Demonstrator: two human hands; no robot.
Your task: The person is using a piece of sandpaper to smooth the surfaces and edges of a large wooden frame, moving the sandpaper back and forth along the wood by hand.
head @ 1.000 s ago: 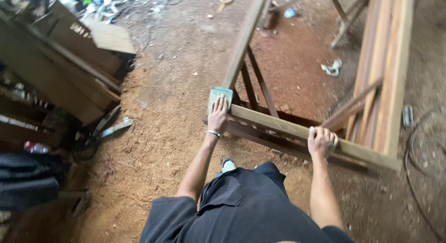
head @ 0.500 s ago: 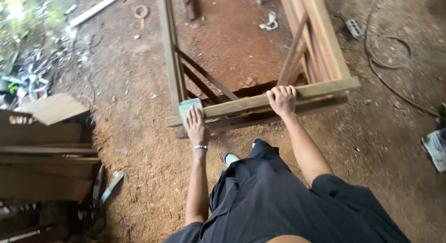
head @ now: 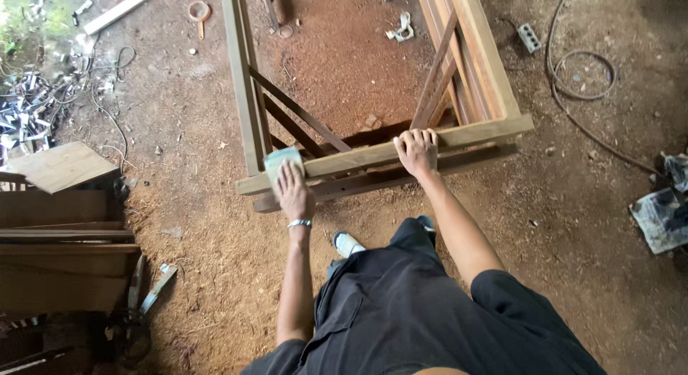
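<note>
Shifted left: left hand presses sanding pad; right hand grips wooden frame.

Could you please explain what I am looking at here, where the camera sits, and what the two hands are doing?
There is no machine here: the picture comes from a camera worn on a person's head, looking down over their dark clothes at their own bare arms. The left hand, with a bracelet at the wrist, presses flat on a pale green sanding pad that lies on the near corner of a wooden frame. The right hand grips the frame's near rail further along. The frame stands on a dirt floor covered with sawdust. Around it lie a coiled cable, a power strip, stacked boards on the left and a heap of metal scraps at the far left.
</note>
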